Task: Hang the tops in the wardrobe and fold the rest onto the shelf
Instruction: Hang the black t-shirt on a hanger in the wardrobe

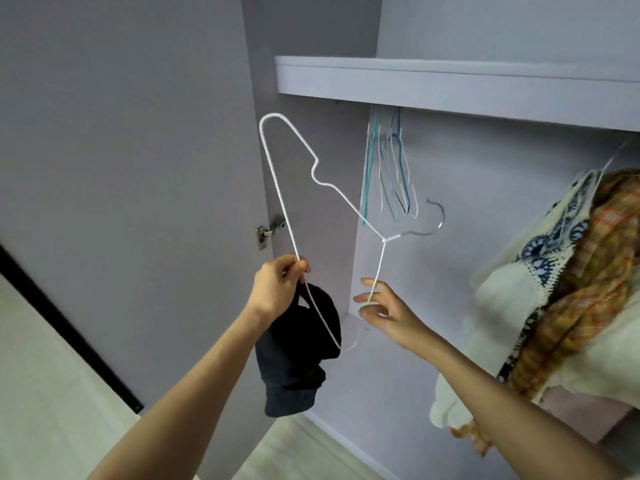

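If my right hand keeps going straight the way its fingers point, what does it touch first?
The right hand points up-left at the white hanger; its fingertips already look at the wire, so it likely meets that first, though depth is unclear.

Open room lies in the lilac wardrobe's middle, under the lilac shelf board (pixel 450 81). Bunched blue and white wire hangers (pixel 388 168) hang far; patterned hung tops (pixel 571 271) crowd the right.

Rail hidden behind shelf (pixel 450 84) lip; spare hangers (pixel 388 168) blurred, count unclear. Hanging clothes (pixel 561 289) cut by right edge. Dark garment (pixel 298 358) bunched, type indeterminate. White hanger (pixel 277 188) hook motion-blurred.
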Demonstrator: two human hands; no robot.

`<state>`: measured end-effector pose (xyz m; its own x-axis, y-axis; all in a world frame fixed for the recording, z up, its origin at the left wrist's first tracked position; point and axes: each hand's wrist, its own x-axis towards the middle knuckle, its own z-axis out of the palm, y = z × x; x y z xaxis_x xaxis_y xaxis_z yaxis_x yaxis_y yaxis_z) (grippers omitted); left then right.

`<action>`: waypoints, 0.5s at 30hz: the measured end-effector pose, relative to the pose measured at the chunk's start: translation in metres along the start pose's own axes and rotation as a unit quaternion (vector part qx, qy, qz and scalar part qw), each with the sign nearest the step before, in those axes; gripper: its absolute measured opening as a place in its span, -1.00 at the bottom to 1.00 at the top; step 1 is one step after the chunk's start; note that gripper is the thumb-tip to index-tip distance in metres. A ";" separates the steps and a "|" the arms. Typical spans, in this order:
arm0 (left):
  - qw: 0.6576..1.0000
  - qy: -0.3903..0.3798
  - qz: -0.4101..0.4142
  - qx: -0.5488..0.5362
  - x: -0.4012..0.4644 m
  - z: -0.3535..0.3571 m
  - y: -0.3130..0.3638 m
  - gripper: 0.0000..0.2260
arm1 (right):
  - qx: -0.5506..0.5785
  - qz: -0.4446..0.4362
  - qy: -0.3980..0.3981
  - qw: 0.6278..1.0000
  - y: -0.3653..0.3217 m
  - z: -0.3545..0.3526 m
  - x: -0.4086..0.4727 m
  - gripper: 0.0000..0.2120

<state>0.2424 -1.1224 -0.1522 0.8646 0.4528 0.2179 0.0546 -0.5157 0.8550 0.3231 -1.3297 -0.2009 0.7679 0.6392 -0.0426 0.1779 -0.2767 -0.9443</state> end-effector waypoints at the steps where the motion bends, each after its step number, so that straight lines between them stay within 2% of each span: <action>1: 1.000 -0.002 0.009 0.022 -0.001 -0.001 0.001 -0.78 | 0.046 -0.008 0.008 0.999 -0.013 0.002 0.005 -0.58; 3: 0.999 0.001 0.018 0.030 -0.002 -0.008 0.004 -0.78 | 0.153 -0.029 0.064 0.986 -0.040 0.005 0.017 -0.64; 5: 0.999 -0.014 0.030 0.039 -0.003 -0.018 0.009 -0.77 | 0.252 -0.042 0.142 0.956 -0.063 0.003 0.030 -0.87; 6: 0.998 -0.027 0.033 0.053 -0.004 -0.023 0.012 -0.79 | 0.291 -0.042 0.171 0.941 -0.074 0.002 0.037 -0.89; 8: 0.996 -0.042 0.040 0.074 -0.006 -0.031 0.016 -0.83 | 0.350 -0.029 0.198 0.915 -0.089 0.000 0.051 -0.78; 11: 0.994 -0.048 0.045 0.085 -0.007 -0.045 0.024 -0.96 | 0.419 0.003 0.196 0.886 -0.100 0.002 0.067 -0.68; 15: 0.988 -0.088 0.032 0.122 -0.010 -0.069 0.031 -0.71 | 0.524 0.064 0.141 0.838 -0.100 0.002 0.071 -0.65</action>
<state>0.2010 -1.0931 -0.0958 0.9422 0.2916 0.1649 0.0970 -0.7088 0.6987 0.3587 -1.2551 -0.1103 0.8805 0.4171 -0.2254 -0.4411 0.5465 -0.7119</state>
